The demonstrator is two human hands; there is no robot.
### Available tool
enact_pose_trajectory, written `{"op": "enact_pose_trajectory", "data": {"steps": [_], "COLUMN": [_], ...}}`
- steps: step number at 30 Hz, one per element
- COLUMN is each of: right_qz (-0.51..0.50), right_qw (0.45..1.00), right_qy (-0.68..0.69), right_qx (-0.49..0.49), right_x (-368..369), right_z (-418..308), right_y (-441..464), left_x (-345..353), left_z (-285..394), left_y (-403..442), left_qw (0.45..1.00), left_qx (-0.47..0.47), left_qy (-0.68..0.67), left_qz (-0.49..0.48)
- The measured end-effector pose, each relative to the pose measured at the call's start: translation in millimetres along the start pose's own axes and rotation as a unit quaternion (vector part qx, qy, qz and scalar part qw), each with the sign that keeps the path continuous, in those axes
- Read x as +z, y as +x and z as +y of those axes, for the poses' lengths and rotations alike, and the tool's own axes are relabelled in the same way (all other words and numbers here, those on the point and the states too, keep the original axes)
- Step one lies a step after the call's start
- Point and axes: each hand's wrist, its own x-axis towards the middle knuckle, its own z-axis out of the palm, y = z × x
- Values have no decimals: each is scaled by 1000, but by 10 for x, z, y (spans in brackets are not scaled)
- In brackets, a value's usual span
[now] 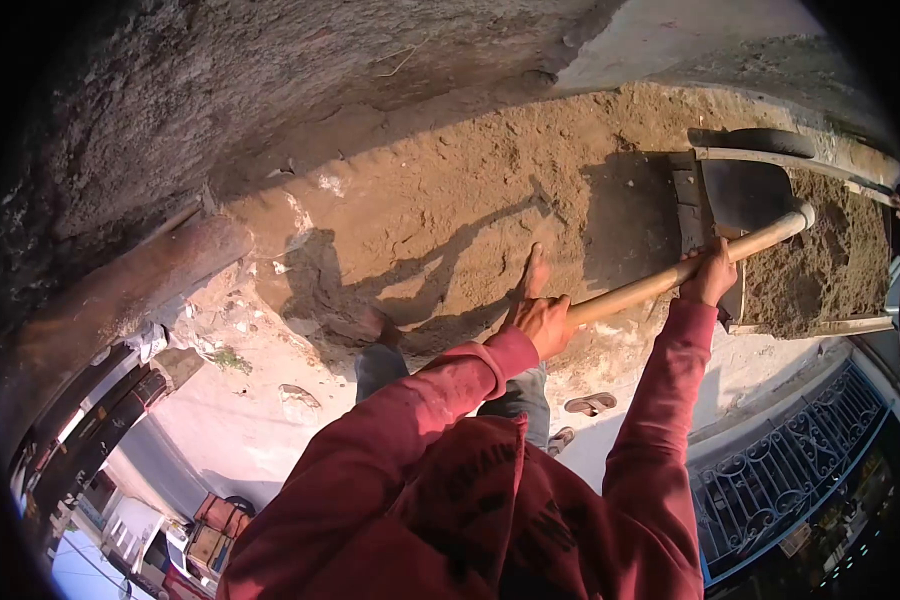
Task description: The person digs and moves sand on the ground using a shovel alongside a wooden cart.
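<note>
A hoe with a long pale wooden handle [640, 295] and a broad dark metal blade [746, 195] slants up to the right in front of me. My left hand [544, 326] is wrapped round the lower handle, close to my body. Farther up the shaft, my right hand [710, 272] is also closed on the handle. The blade is over the near edge of a cart [690, 205] loaded with damp brown sand [810, 265]. I cannot tell whether the blade touches the sand.
Loose sand [450, 180] covers the ground along a rough wall [220, 80], and my bare feet stand on it. A tyre [770, 142] is beside the cart. Sandals [590, 404] lie at the right. A pipe-like cylinder [140, 285] is at left, a blue metal railing [790, 460] at lower right.
</note>
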Motion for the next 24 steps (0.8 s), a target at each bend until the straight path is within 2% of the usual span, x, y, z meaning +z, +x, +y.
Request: {"op": "enact_pose_trajectory", "data": {"steps": [1, 4, 6, 8, 9, 10, 11, 12, 13, 15, 16, 18, 19, 20, 22, 24], "right_qz": [-19, 8, 22, 48, 15, 22, -48, -33, -28, -66, -88, -136, -141, -197, -155, -156], "right_qw": [1000, 997, 989, 968, 955, 926, 948, 943, 924, 889, 859, 812, 810, 804, 751, 761], "right_qy": [-5, -42, -89, -143, -145, -163, -216, -265, -296, -232, -171, -91, -115, -86, -28, -27], "right_qx": [21, 66, 117, 202, 257, 341, 229, 197, 240, 390, 475, 561, 558, 554, 641, 629], "right_x": [206, 863, 1259, 1552, 1554, 1398, 1061, 1137, 1295, 1441, 1428, 1332, 1427, 1310, 1094, 919], "right_z": [463, 1867, 2889, 3921, 4568, 5645, 5261, 5526, 6013, 6474, 6511, 6468, 5878, 5718, 5285, 4691], "right_y": [-54, -357, -709, -1330, -1616, -1786, -1618, -2001, -2518, -3181, -3242, -3026, -2972, -2825, -2534, -2306], "left_x": [-184, -363, -555, -699, -786, -908, -1055, -1197, -1315, -1501, -1457, -1223, -1198, -1213, -1259, -1100], "left_z": [-307, -1543, -2378, -3160, -3481, -3713, -3820, -3851, -3844, -3744, -3651, -3318, -3023, -2675, -1976, -1484], "left_y": [-47, -190, -347, -707, -1005, -1306, -1634, -1891, -2035, -2222, -2205, -1970, -1868, -1836, -1748, -1654], "left_qw": [998, 994, 986, 974, 963, 950, 935, 919, 917, 922, 924, 933, 958, 968, 983, 975], "left_qx": [-54, -93, -130, -194, -227, -257, -284, -308, -311, -320, -315, -277, -245, -226, -177, -177], "left_qy": [23, 44, 74, 59, 91, 126, 153, 183, 182, 164, 166, 130, 96, 75, 47, -135], "left_qz": [-38, -21, -70, -105, -117, -127, -146, -165, -170, -142, -139, -188, -114, -80, -10, -7]}}
